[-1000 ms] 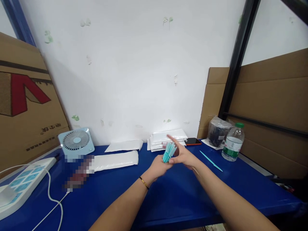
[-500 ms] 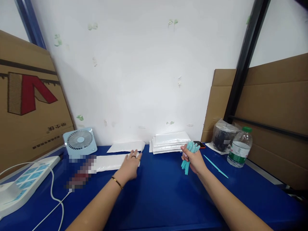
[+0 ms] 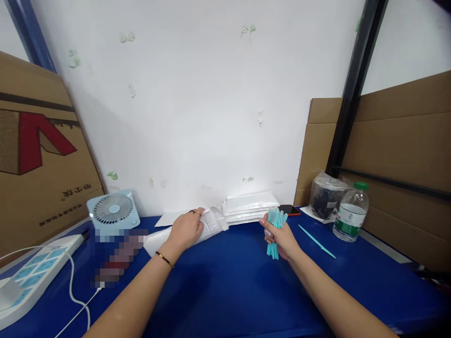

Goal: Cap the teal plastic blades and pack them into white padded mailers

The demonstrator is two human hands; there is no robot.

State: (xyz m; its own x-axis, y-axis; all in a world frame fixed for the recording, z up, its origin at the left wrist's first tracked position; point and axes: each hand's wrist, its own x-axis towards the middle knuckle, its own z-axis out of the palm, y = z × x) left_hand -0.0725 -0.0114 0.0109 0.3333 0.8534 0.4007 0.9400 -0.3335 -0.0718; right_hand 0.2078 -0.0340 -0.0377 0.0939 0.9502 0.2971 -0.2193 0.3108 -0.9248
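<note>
My left hand (image 3: 188, 227) is closed on the upper edge of a white plastic packaging bag (image 3: 211, 224), whose right end is lifted and creased. The bag's left part (image 3: 154, 243) reaches behind my wrist. My right hand (image 3: 282, 237) is wrapped round an upright bundle of slim teal eyebrow razors (image 3: 276, 217), held above the blue table; their ends stick out above and below the fist. One more teal razor (image 3: 317, 241) lies on the table right of that hand. Behind, between the hands, stands a stack of white bags (image 3: 250, 206).
Another flat white bag (image 3: 167, 218) lies by the wall. At left are a light-blue fan (image 3: 113, 211), a power strip (image 3: 38, 267) with a white cable and a blurred object (image 3: 118, 260). A phone (image 3: 289, 210), a wrapped dark container (image 3: 324, 199) and a bottle (image 3: 350, 216) stand right.
My left hand has gone from lying spread on the white bag to gripping it, and the bag's right end has come up and to the right. The right hand still holds the razors.
</note>
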